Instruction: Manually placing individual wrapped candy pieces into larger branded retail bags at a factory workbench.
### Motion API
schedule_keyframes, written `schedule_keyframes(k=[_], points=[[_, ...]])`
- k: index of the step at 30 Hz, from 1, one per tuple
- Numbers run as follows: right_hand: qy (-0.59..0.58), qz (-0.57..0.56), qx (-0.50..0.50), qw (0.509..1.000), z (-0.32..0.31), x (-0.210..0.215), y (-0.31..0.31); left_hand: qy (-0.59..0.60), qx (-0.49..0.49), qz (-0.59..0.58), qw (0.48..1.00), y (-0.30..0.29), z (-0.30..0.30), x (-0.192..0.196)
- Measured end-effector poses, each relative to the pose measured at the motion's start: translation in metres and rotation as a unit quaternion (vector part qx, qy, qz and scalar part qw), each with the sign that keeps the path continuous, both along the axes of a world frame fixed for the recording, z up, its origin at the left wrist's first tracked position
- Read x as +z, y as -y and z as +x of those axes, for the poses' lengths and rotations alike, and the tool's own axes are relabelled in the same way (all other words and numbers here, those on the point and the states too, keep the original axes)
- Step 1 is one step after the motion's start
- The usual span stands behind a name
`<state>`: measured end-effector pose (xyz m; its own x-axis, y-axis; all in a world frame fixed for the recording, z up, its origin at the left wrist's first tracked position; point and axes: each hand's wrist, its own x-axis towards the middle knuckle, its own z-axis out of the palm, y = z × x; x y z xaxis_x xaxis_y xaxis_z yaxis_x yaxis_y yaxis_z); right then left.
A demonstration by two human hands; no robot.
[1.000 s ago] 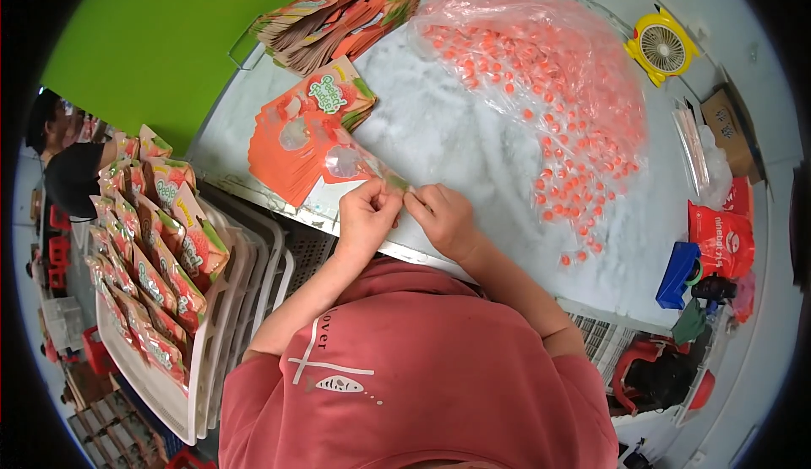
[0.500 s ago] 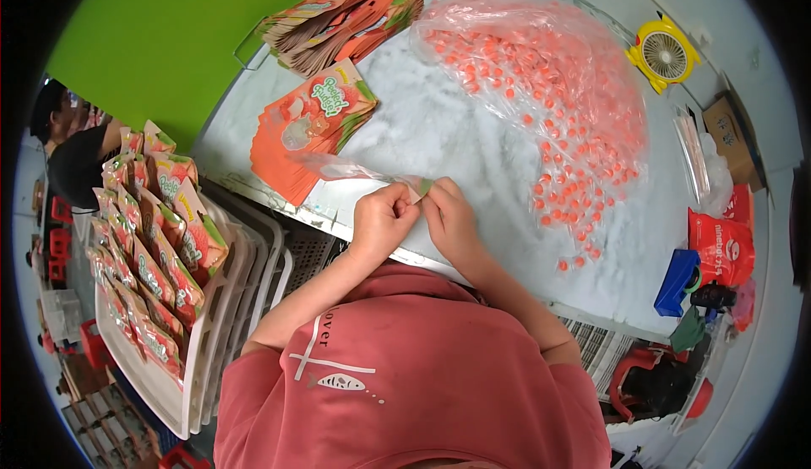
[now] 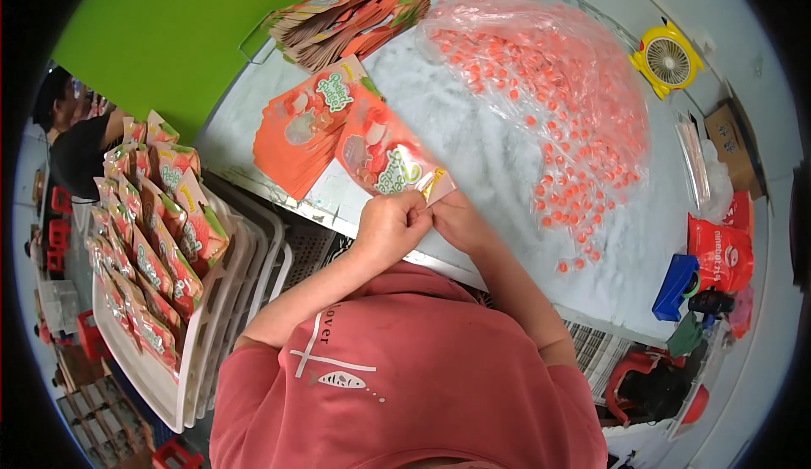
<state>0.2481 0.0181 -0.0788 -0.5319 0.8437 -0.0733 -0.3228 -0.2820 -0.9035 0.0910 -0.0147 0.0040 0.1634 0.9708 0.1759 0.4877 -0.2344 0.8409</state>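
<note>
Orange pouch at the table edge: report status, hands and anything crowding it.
Left hand and right hand both pinching the orange pouch at its near end. Pouch lies flat, overlapping the pouch stack. Loose orange candies to the right, clear of it.

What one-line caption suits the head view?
Both hands, left hand and right hand, pinch an orange pouch over the table.

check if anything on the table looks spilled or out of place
A few small orange pieces lie loose on the table past the lower edge of the clear plastic sheet, near the front. Otherwise nothing stands out: both hands hold an orange pouch by its end.
</note>
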Motion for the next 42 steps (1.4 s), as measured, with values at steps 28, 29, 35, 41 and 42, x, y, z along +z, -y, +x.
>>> schedule_keyframes(k=[28, 29, 35, 41, 42], points=[[-0.257, -0.201, 0.006, 0.945, -0.012, 0.016, -0.005, -0.081, -0.142, 0.218, 0.962, -0.003, -0.018, 0.033], [-0.288, -0.193, 0.078, 0.935, -0.007, 0.018, -0.005, -0.08, -0.149, 0.216, 0.962, -0.005, -0.025, 0.031], [-0.224, -0.158, 0.006, 0.962, -0.014, 0.051, 0.014, -0.243, -0.195, 0.185, 0.932, -0.01, -0.036, 0.035], [-0.129, -0.305, 0.087, 0.94, 0.002, 0.025, 0.04, -0.263, -0.244, 0.136, 0.924, -0.002, -0.038, 0.011], [-0.066, -0.213, 0.091, 0.971, 0.011, 0.052, 0.048, -0.258, -0.256, 0.111, 0.925, 0.002, -0.038, 0.007]])
